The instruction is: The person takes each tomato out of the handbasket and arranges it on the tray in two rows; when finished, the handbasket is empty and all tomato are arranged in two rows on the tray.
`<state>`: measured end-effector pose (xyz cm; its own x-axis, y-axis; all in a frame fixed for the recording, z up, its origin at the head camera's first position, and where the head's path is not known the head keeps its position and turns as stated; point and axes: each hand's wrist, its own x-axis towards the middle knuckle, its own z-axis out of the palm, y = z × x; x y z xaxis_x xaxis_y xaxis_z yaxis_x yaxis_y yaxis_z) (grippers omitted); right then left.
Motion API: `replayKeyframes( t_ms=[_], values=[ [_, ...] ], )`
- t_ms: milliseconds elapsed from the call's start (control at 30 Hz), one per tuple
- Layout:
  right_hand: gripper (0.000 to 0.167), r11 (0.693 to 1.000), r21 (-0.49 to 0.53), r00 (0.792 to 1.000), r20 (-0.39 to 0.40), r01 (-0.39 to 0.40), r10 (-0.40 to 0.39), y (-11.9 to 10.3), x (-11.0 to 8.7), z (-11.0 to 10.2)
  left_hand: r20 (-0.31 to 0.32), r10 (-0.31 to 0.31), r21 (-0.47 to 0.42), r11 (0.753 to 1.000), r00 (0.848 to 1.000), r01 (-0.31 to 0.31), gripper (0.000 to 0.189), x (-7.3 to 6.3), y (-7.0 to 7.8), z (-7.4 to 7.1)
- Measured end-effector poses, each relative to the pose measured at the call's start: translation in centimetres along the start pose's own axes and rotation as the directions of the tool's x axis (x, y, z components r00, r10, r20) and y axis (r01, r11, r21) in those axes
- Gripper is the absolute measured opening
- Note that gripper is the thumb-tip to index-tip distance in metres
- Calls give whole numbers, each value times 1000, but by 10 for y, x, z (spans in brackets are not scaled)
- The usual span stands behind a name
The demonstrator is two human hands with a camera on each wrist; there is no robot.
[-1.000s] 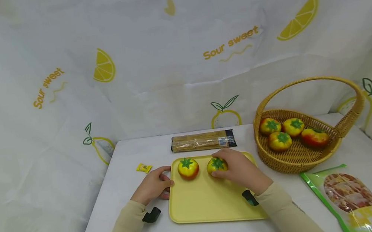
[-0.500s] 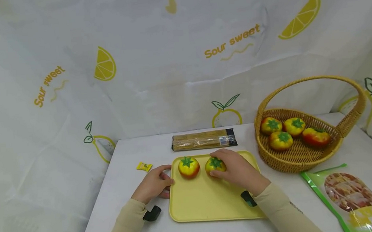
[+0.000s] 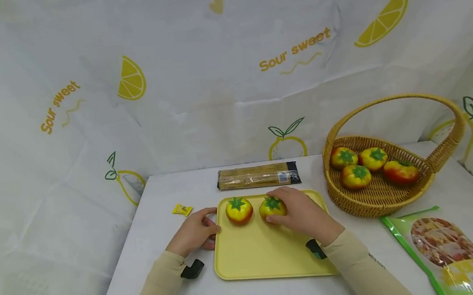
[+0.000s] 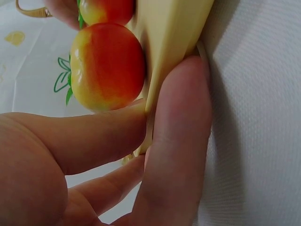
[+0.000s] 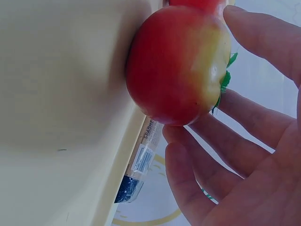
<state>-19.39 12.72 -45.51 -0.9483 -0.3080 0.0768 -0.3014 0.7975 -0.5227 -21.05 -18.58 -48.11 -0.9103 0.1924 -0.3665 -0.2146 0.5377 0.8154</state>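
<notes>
My left hand (image 3: 194, 233) pinches the left edge of a yellow tray (image 3: 268, 253), thumb on one side of the rim and a finger on the other in the left wrist view. On the tray's back left sits a red-and-yellow tomato (image 3: 239, 212) with a green star-shaped top. Just right of it is a second tomato (image 3: 271, 209), resting on the tray. Around this second one curl the thumb and fingers of my right hand (image 3: 300, 212). In the right wrist view its red side (image 5: 169, 70) faces the camera.
A wicker basket (image 3: 364, 209) with several more tomatoes stands at the back right. Behind the tray lies a packet of spaghetti (image 3: 256, 177). A small yellow wrapped sweet (image 3: 182, 209) is at the left, and a green-edged food bag (image 3: 447, 250) at the front right.
My right hand has shifted the second tomato slightly left, closer to the first. My left hand keeps its grip on the tray edge.
</notes>
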Motion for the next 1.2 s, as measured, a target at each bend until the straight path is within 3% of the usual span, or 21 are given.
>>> replayKeyframes(
  t_ms=[433,700,933,1067,1200],
  values=[
    [63,999,-11,999,-33,32,-33,7,-3,-12,11,14,15,1000,1000,-15,60,2,5,0],
    [62,999,34,996,-82,-15,18,15,-16,-35,-2,4,15,1000,1000,-4,60,0,-2,0],
    [58,993,-89,994,-92,-74,65,41,-49,-88,-23,-8,19,1000,1000,9,61,-5,-3,0],
    [63,980,-166,988,-123,-111,91,72,-69,-124,-21,-6,16,1000,1000,7,62,-4,-2,-2],
    [70,957,-201,972,-146,-211,183,105,-82,-150,-7,-2,27,1000,1000,2,64,-2,-3,-5]
  ],
)
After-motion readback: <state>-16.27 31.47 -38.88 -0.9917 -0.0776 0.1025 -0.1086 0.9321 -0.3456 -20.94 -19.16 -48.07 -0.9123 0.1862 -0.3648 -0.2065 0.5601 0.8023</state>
